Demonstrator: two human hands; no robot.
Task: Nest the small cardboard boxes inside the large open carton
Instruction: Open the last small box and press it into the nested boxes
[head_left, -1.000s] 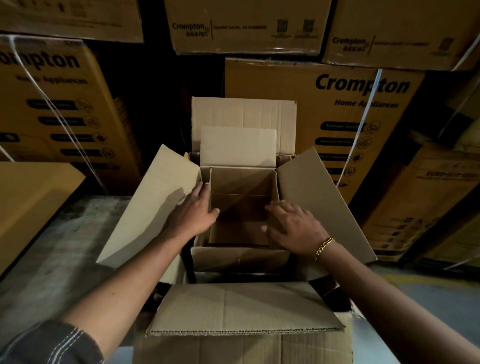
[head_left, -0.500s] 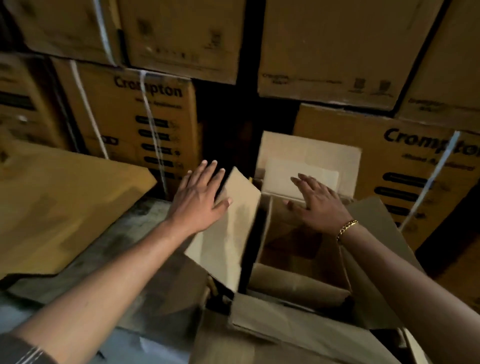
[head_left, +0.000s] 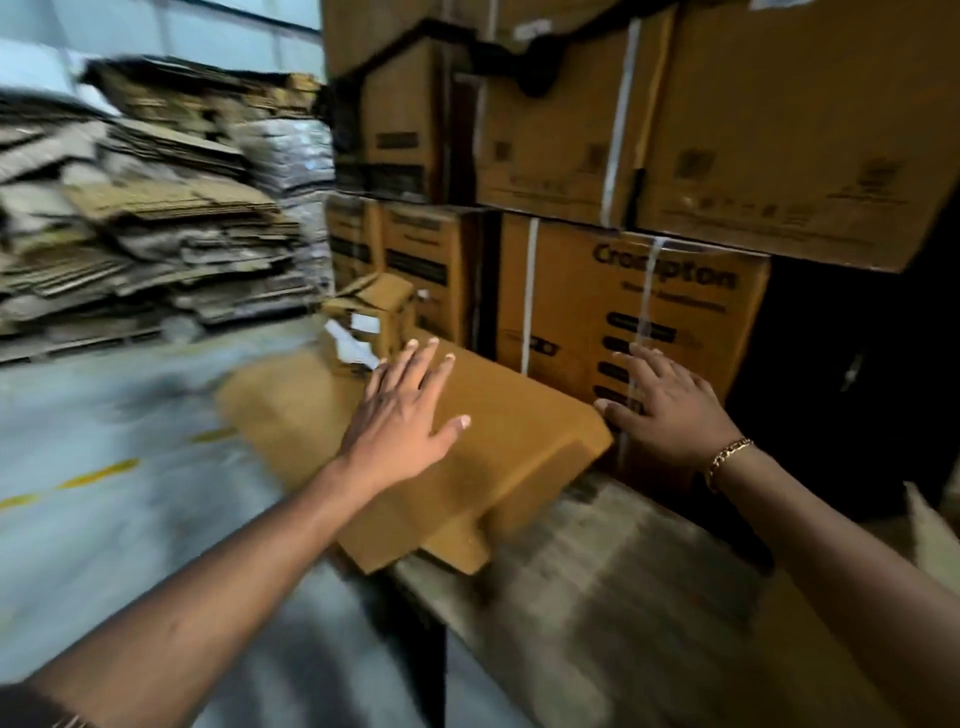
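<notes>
Since 0.5 s earlier we had swung left, and the large open carton had left our view. Our left hand (head_left: 405, 415) lay spread, fingers straight, over the small cardboard box (head_left: 519, 441). Our right hand (head_left: 670, 415), fingers apart, was at its 3 o'clock edge. We judged the box light, stiff and smooth, best taken by 2 opposite sides.

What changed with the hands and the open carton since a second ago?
Both hands left the open carton, now out of view; the view swung left. The left hand spreads over a flat brown box, the right hand beside its corner. Unchanged: both open, holding nothing.
</notes>
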